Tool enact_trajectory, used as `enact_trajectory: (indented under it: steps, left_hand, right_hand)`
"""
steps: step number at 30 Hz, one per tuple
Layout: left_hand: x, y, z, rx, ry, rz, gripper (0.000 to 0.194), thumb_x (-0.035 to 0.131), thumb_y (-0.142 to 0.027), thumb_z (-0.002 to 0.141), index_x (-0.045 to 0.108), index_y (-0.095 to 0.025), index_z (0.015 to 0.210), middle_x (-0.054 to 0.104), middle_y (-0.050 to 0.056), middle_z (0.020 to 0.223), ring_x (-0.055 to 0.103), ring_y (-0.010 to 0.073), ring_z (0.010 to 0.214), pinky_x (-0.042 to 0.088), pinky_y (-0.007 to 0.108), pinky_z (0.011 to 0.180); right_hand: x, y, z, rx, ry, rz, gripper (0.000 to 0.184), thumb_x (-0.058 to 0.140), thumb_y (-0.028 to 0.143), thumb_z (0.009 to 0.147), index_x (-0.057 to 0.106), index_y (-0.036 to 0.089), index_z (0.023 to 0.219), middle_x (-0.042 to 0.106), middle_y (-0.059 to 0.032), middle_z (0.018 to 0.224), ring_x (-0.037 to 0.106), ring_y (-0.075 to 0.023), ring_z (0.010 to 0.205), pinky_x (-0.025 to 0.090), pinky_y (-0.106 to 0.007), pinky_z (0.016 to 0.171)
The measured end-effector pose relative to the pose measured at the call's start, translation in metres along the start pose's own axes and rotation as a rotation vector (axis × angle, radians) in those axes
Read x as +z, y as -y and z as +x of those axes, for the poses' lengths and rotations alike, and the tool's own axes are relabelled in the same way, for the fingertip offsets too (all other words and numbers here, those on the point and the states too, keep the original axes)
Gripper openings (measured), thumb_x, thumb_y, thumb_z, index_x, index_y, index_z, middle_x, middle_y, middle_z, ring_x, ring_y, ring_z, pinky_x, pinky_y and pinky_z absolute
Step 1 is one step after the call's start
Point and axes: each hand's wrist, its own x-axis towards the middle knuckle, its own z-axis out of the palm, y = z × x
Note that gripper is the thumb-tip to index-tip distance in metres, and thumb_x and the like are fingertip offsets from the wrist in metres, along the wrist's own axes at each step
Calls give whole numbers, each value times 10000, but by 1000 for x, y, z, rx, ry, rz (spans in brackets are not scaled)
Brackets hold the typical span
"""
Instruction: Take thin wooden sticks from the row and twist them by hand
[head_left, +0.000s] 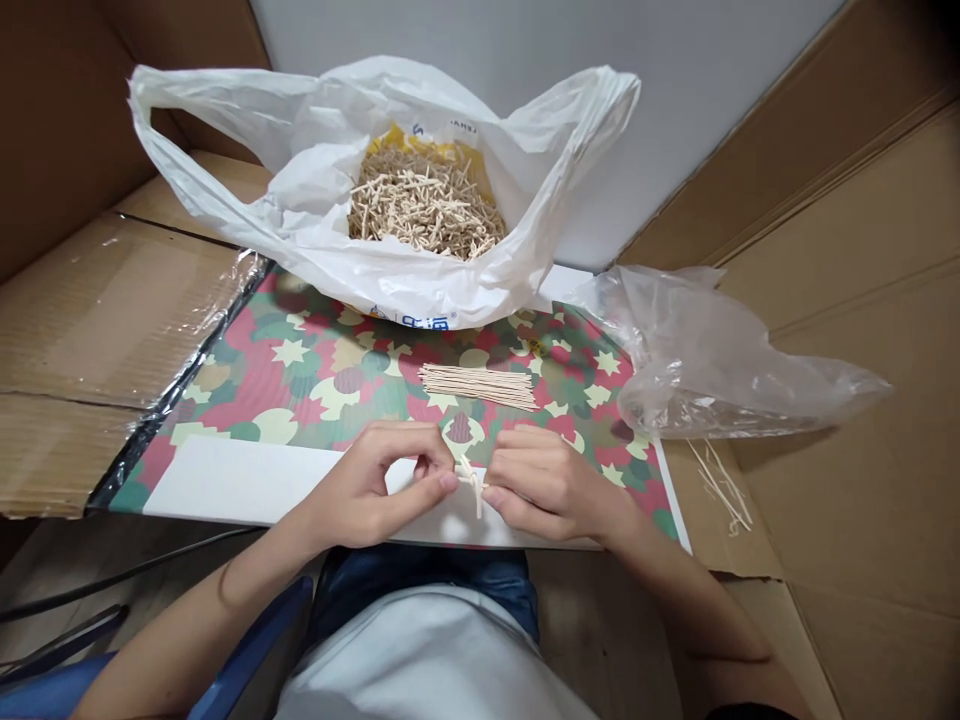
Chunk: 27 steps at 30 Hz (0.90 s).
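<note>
Just above the near edge of the board, a small knotted pale strip (pixel 472 484) spans the gap between my hands, with short ends sticking up and down. My left hand (pixel 367 498) pinches its left side between thumb and curled forefinger. Opposite, the closed fingers and thumb of my right hand (pixel 553 485) grip the right side. How far the strip runs inside my fingers is hidden. Beyond my hands lies a flat bundle of thin straight pale strips (pixel 480 386), touched by neither hand.
A camouflage-patterned board (pixel 337 345) lies under everything. At the back stands an open white plastic bag (pixel 247 200) holding a heap of short knotted pieces (pixel 427 205). A clear plastic bag (pixel 705 350) rests at right, near loose strips (pixel 724 485). Cardboard walls (pixel 862 250) flank the space.
</note>
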Motion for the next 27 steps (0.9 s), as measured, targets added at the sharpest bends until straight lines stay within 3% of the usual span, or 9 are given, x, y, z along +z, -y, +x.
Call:
enact_trajectory:
  steps: [5,9,12,14,18,19,23,24,27]
  left_hand:
    - [-2,1,-9,7,-72,49,147,513,-195,838,564,-142,711,523,0,637,455,99,610,365,215,591]
    - [-5,0,-14,44,-62,63,118,517,-181,833,566,-145,732,530,4,659,465,102,631,378,217,622]
    - [-14,3,-20,47,-78,39,123,545,-236,812,569,-158,904,557,31,783,493,128,717,402,229,676]
    - [-23,7,-26,16,-155,11,212,526,-291,821,539,-176,998,547,39,835,503,146,760,413,239,697]
    - [-34,16,-38,-147,-298,1,159,447,-314,871,548,-197,908,529,24,788,517,145,746,411,226,674]
    - [-34,18,-40,-169,-302,-4,163,448,-323,870,552,-199,890,531,24,789,522,147,742,412,229,674]
    - [-29,25,-45,-208,-324,-17,232,440,-406,855,562,-208,847,537,32,791,511,168,742,421,253,666]
    - [-28,26,-47,-212,-348,-27,247,439,-426,850,564,-213,848,538,33,798,510,174,749,422,259,670]
    - [-26,29,-53,-230,-420,-60,293,417,-475,843,572,-227,848,529,32,772,502,187,744,423,283,688]
  right_hand:
    - [-5,-3,2,105,-21,124,160,422,276,899,507,168,817,557,-13,685,456,-134,643,356,-272,621]
    - [-6,-2,9,60,-38,134,146,422,218,888,497,175,769,542,-4,663,445,-126,630,348,-271,623]
    - [-12,0,16,44,-25,162,164,417,202,877,489,176,733,525,-2,634,426,-122,603,339,-269,604]
    - [-19,-1,20,28,47,232,179,405,212,879,488,172,725,524,-4,631,436,-118,603,354,-262,607]
    - [-35,-18,36,-43,328,407,174,449,262,858,492,172,715,539,0,664,492,-109,646,402,-230,632]
    - [-39,-25,44,10,315,409,179,454,290,858,491,174,728,542,1,681,503,-109,653,408,-226,629]
    - [-51,-53,78,519,-112,179,258,384,424,894,435,193,997,558,-6,792,541,-137,709,421,-262,645]
    - [-53,-56,84,601,-148,110,296,371,452,896,406,204,1052,562,-4,807,543,-146,718,423,-282,664]
    - [-59,-57,84,622,56,23,317,359,493,891,446,213,1011,583,-5,825,548,-160,731,432,-314,684]
